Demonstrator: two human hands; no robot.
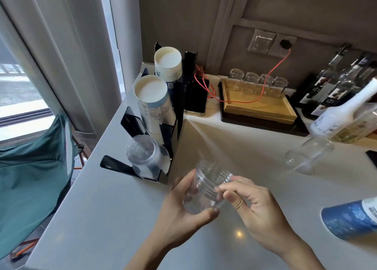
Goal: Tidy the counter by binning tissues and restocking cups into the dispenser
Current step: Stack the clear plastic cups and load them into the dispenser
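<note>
Both hands hold a stack of clear plastic cups (208, 186) above the counter, base end tilted up and away. My left hand (181, 212) cups it from below and the left. My right hand (255, 206) pinches its rim on the right. Just beyond stands the black cup dispenser (140, 167), with a clear cup stack (146, 157) in its nearest slot and two paper cup stacks (153, 106) (168, 65) in the slots behind. Another clear cup stack (308, 157) lies on its side at the right. A blue paper cup (353, 218) lies at the right edge.
A wooden tray (261, 108) with several glass jars sits at the back, a red cable draped over it to a wall socket (283, 45). A phone (196, 96) leans beside the dispenser. Bottles (342, 110) crowd the right. A green fabric chair (30, 178) stands left of the counter edge.
</note>
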